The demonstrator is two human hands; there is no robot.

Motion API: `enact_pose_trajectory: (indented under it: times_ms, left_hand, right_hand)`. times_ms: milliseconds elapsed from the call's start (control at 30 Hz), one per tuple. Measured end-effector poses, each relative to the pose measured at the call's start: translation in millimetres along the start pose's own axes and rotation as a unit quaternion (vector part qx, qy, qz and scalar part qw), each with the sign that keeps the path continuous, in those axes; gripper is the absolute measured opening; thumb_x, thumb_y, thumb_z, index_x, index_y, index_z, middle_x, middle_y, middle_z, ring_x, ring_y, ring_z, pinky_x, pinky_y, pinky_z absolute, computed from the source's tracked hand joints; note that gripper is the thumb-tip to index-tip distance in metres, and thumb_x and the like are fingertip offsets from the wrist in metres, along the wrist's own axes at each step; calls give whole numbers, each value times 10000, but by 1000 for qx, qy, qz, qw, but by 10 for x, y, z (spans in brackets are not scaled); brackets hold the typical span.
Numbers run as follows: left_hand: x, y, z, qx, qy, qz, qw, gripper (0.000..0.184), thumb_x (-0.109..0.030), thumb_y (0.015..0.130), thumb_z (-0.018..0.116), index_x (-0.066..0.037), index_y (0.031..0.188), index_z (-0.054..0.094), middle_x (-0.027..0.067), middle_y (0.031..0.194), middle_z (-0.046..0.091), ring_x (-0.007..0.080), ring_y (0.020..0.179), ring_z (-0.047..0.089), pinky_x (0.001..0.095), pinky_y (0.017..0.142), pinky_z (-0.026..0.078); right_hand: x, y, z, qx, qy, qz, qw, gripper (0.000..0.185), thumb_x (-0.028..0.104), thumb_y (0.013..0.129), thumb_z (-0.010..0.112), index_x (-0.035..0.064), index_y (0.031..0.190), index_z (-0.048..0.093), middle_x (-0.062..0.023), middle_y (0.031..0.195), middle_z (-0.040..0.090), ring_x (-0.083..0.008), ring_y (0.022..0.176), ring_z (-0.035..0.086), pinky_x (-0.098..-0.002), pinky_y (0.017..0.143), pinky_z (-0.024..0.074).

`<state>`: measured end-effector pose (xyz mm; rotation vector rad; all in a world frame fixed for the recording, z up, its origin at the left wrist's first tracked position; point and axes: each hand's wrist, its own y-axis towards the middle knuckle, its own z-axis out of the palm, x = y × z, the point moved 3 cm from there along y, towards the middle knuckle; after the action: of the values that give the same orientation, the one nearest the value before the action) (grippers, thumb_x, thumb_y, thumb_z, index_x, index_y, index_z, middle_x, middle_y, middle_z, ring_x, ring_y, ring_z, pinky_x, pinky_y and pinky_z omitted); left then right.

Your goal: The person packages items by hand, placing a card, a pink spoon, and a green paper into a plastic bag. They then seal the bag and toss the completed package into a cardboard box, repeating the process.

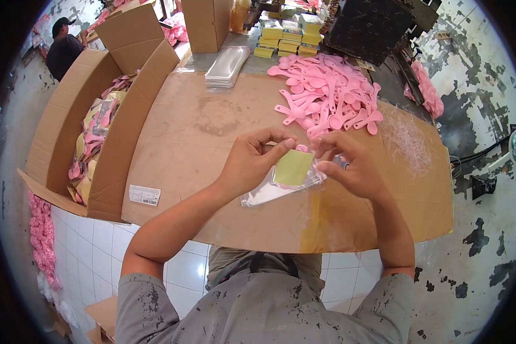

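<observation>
My left hand (261, 156) is closed, with thumb and forefinger pinching the top of a small clear plastic bag (315, 176). A pale yellow card (293, 168) shows in the bag, and a bit of pink plastic sticks up at its top. Close to the bag's right side is my right hand (352, 166), its fingers curved and the thumb apart from the forefinger. A small patch of coloured print shows by its fingers; whether it is held or lies beneath cannot be made out. More clear plastic bags (259, 196) lie flat under the yellow card.
Pink plastic spoons (332, 94) lie heaped beyond my right hand. Behind them stand stacks of yellow-edged cards (289, 34). Clear bags (227, 66) are piled at the back. An open carton (112, 149) of packed bags is on the left. Another person (67, 54) is at far left.
</observation>
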<state>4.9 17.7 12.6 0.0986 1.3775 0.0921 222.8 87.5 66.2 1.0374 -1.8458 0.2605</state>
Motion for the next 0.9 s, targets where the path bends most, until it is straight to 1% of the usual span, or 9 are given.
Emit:
enact_pose_trajectory:
  times_ms: [33,133,233,333,433,567,667,767,900]
  left_hand:
    - [-25,-12,5,1,6,-1,1000,255,-160,1034,679,34,1199,697,86,1071,754,131,981,727,283,831,613]
    - [-28,-12,12,0,-5,-7,1000,277,-178,1030,689,14,1228,703,74,1089,756,104,950,718,265,801,607]
    - [-89,1,0,2,13,-24,1000,283,-185,1025,697,-2,1241,715,71,1101,759,89,933,713,255,784,603]
    - [-64,15,-30,16,75,-25,997,262,-156,1018,702,-8,1233,730,71,1083,765,83,926,713,255,780,602]
    - [15,29,-71,23,153,14,988,225,-95,999,709,-8,1203,747,72,1051,775,85,927,716,255,777,601]
    - [-61,31,-83,39,228,132,964,221,-14,964,713,-15,1179,763,73,1032,786,108,920,724,252,768,592]
    - [-98,63,-101,61,237,183,952,256,15,926,703,-50,1161,781,98,1013,790,152,836,743,282,735,578]
    - [-172,61,-106,92,280,168,940,291,52,910,679,-61,1155,788,104,1050,786,161,887,745,297,759,581]
    - [-115,92,-107,119,265,177,940,285,12,901,702,-67,1159,792,112,1064,777,164,890,737,293,786,580]
  right_hand:
    - [-7,25,108,-4,25,-8,1000,290,105,959,739,6,1227,690,-46,1090,713,-100,943,670,-259,795,528]
    - [-224,77,274,-41,165,42,985,231,81,987,710,-12,1198,702,-39,1087,706,-98,953,673,-271,829,546]
    - [-248,92,228,-54,233,71,968,180,57,998,692,-26,1155,720,-34,1084,705,-97,955,678,-270,843,551]
    - [-270,53,182,-62,217,65,972,160,55,988,703,-31,1119,735,-37,1058,712,-90,912,675,-258,820,548]
    - [-323,16,160,-48,226,126,965,159,53,981,712,-31,1114,737,-25,1021,702,-79,895,664,-247,795,538]
    - [-481,-20,181,-42,247,81,965,153,32,975,709,-18,1114,750,-12,997,683,-66,871,648,-242,750,530]
    - [-507,-26,178,-38,238,46,969,154,8,969,699,-5,1110,760,-14,1002,678,-64,849,643,-242,740,532]
    - [-534,-37,114,-24,203,29,978,162,-13,965,685,0,1103,768,-21,1013,677,-67,835,638,-239,746,534]
    - [-626,-44,98,-14,207,46,977,172,-6,965,670,3,1101,773,-26,1026,681,-73,835,638,-235,748,532]
